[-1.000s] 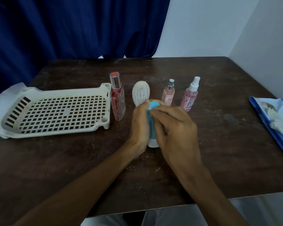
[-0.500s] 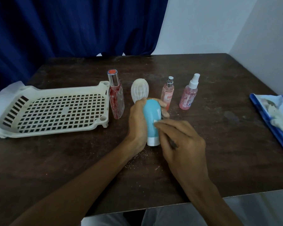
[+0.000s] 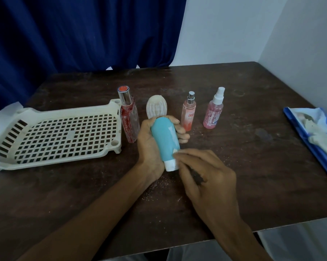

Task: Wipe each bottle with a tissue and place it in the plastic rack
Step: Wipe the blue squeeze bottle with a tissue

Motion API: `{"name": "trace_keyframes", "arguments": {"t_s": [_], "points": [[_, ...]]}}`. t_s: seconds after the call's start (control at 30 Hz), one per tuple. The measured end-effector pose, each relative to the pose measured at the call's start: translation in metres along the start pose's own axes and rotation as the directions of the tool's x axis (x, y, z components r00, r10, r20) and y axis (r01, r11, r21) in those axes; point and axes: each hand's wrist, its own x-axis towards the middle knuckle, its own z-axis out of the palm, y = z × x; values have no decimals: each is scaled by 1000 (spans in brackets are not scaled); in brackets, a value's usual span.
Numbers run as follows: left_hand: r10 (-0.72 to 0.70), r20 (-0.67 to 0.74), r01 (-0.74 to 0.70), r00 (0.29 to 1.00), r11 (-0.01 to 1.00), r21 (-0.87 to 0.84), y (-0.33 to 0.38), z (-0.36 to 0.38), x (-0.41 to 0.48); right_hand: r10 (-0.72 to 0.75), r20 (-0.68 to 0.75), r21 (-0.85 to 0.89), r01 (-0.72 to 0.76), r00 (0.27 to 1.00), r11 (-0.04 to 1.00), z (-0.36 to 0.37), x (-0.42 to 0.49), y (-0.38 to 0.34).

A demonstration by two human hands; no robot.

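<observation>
My left hand [image 3: 149, 146] grips a turquoise bottle [image 3: 163, 136] with a white cap, held cap-down above the table. My right hand [image 3: 207, 176] pinches a small white tissue [image 3: 176, 152] against the bottle's lower part, near the cap. The cream plastic rack [image 3: 110, 147] lies at the left with nothing in it. Behind my hands stand a tall red perfume bottle [image 3: 128, 117], a ribbed white bottle [image 3: 156, 108], a peach spray bottle [image 3: 188, 112] and a pink spray bottle [image 3: 214, 112].
A blue tissue pack [image 3: 317, 142] with crumpled tissue lies at the table's right edge. White crumbs speckle the dark wooden table [image 3: 253, 166] under my hands. A blue curtain hangs behind; a white wall closes the right side.
My right hand has slid the tissue down the turquoise bottle from its top to near the cap. The left hand keeps hold of the bottle.
</observation>
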Motion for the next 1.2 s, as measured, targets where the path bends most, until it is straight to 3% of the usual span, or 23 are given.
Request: {"name": "trace_keyframes", "arguments": {"t_s": [0.23, 0.4, 0.67, 0.9, 1.03, 1.2], "points": [[-85, 71, 89, 994, 995, -45, -3, 0, 0, 120, -58, 29, -119, 991, 993, -3, 7, 2], [-75, 91, 81, 993, 995, -57, -2, 0, 0, 59, -52, 14, -58, 997, 998, 1, 8, -2], [-56, 41, 53, 998, 995, 79, -8, 2, -2, 106, -82, 21, -104, 991, 994, 0, 14, 4], [16, -2, -15, 1000, 983, 182, -7, -2, 0, 56, -52, 17, -55, 997, 998, 4, 7, 1], [26, 4, -26, 1000, 982, 189, -10, -1, -1, 96, -101, 8, -96, 990, 995, 4, 15, 4], [29, 30, -34, 999, 985, 166, -9, -6, 1, 40, -83, -10, -41, 996, 999, 9, 14, -2]]}}
